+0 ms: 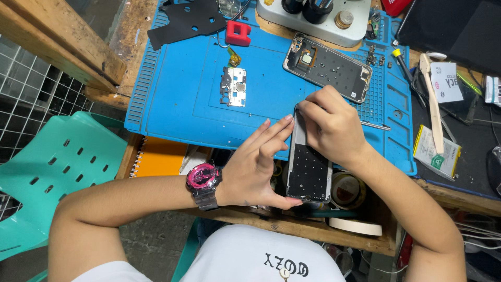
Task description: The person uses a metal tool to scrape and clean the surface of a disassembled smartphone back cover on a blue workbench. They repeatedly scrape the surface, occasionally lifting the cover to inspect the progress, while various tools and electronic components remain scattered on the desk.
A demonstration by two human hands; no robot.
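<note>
Phone panel point(309, 166), dark and dotted, held upright over the near edge of the blue mat point(172, 99). Left hand point(258, 167) cradles its side and bottom, grip closed on it; right hand point(331, 125) pinches the top edge. Open drawer below the desk holds tape rolls point(348, 192), probably more underneath. Opened phone frame point(327, 67) lies on the mat, well apart.

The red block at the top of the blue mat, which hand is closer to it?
Left. The left hand is below the red block, a bit to its right, holding the phone panel. The right hand is farther to the right, on the panel's top.
</note>
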